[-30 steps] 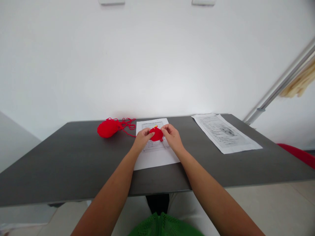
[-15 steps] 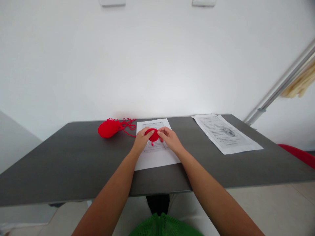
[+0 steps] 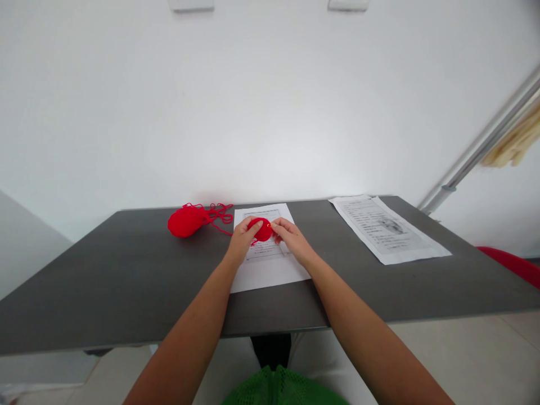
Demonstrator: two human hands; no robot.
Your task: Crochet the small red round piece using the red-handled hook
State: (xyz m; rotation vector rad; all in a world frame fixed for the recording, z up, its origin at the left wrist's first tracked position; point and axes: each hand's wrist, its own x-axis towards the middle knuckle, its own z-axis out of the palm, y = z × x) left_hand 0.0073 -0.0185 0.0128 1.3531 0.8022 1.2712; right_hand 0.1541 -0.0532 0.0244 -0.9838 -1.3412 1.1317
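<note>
A round, flat red crochet piece [image 3: 262, 230] is held up over a printed sheet [image 3: 270, 271], joined by a strand to the red yarn ball on the left. My left hand [image 3: 241, 239] is closed on its left side, thumb lying across the front. At its right edge my right hand [image 3: 292, 239] pinches with thumb and forefinger. A tiny yellow loop [image 3: 269, 225], perhaps a stitch marker, shows beside those fingertips. Short red yarn ends hang below the piece. The fingers behind it are hidden.
The red yarn ball [image 3: 185, 220] lies at the back left of the dark table [image 3: 126, 275], with loose loops [image 3: 219, 211] beside it. More printed sheets [image 3: 386, 228] lie on the right. A white wall [image 3: 270, 112] stands behind the table.
The crochet piece has turned in my hands, and the yellow loop now shows at its right edge. My right thumb has moved from the front to the edge.
</note>
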